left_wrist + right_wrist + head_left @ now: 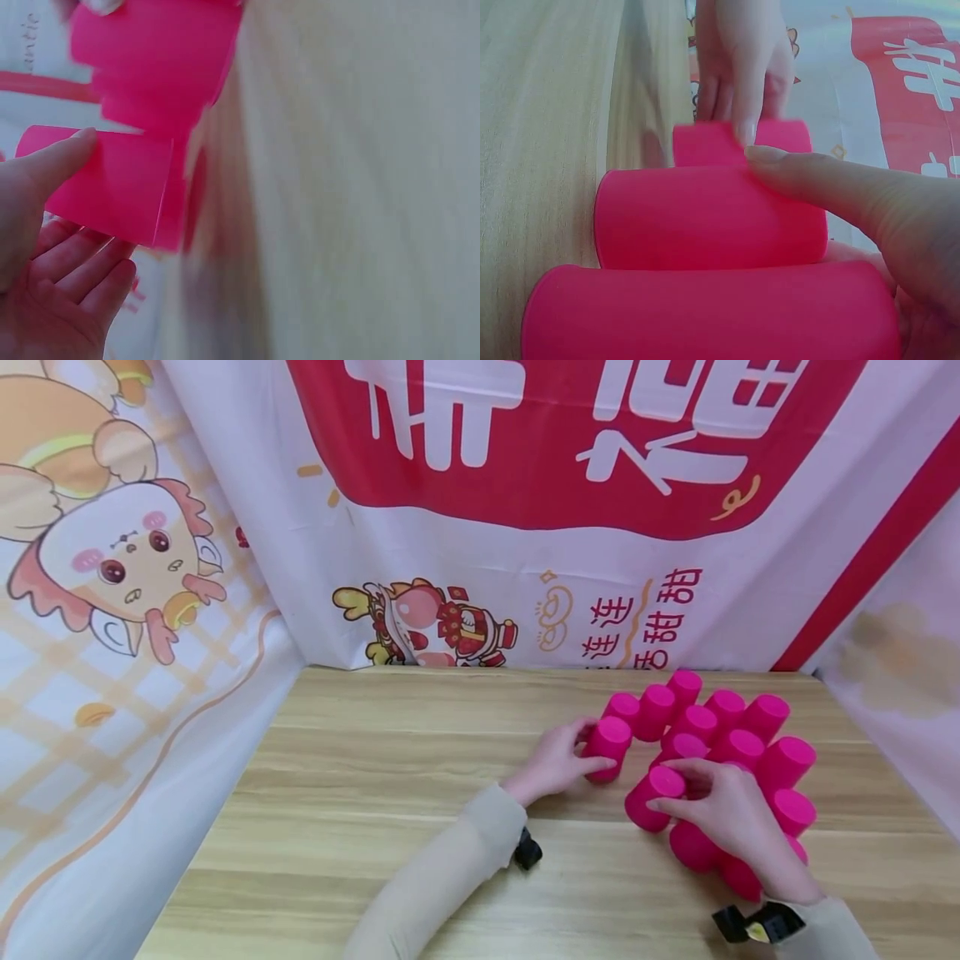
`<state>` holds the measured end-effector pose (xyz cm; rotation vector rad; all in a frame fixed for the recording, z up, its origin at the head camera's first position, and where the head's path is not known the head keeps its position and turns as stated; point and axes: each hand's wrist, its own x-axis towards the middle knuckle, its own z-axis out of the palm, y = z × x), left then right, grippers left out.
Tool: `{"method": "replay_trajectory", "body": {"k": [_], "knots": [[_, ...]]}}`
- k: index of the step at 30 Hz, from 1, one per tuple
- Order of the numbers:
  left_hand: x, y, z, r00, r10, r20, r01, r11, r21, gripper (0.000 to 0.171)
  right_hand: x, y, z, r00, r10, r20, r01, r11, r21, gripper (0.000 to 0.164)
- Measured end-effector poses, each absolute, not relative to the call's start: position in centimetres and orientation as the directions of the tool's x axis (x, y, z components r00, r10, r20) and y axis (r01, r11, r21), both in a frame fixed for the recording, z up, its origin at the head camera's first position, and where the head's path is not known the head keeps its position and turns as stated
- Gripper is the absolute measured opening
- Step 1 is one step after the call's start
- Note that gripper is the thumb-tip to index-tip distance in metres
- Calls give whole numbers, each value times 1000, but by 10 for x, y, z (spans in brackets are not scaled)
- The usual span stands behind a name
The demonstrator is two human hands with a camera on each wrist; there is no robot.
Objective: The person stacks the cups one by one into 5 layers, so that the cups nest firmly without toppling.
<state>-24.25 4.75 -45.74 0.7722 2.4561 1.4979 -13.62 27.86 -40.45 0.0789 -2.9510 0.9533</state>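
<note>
Bright pink cups, narrower at the flat top than at the base, stand upside down on the wooden table. My left hand point(551, 762) holds the leftmost front cup point(609, 742), thumb on its near side and fingers round the far side. In the left wrist view the thumb lies along this cup point(112, 184). My right hand point(731, 802) pinches another cup point(643, 808) near the front of the group, thumb on its near side; its fingers are partly hidden behind it. The right wrist view shows that thumb point(817, 176) against the cup's side point(697, 217).
Several more pink cups point(787, 760) stand close together around and behind my right hand, some hidden by it. Wooden tabletop point(360, 827) lies left of the cups. A printed white and red cloth point(480, 552) hangs along the back edge, with cloth on both sides too.
</note>
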Motion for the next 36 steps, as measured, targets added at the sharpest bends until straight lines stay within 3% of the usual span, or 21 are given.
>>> {"method": "replay_trajectory", "body": {"k": [16, 36], "knots": [[-256, -38, -445, -921, 356, 159, 306, 407, 860, 64, -135, 280, -404, -999, -19, 39, -39, 810, -585, 75], [-266, -146, -458, -980, 136, 143, 191, 473, 860, 63, -136, 276, -404, -998, -35, 48, -56, 828, -557, 75]]}}
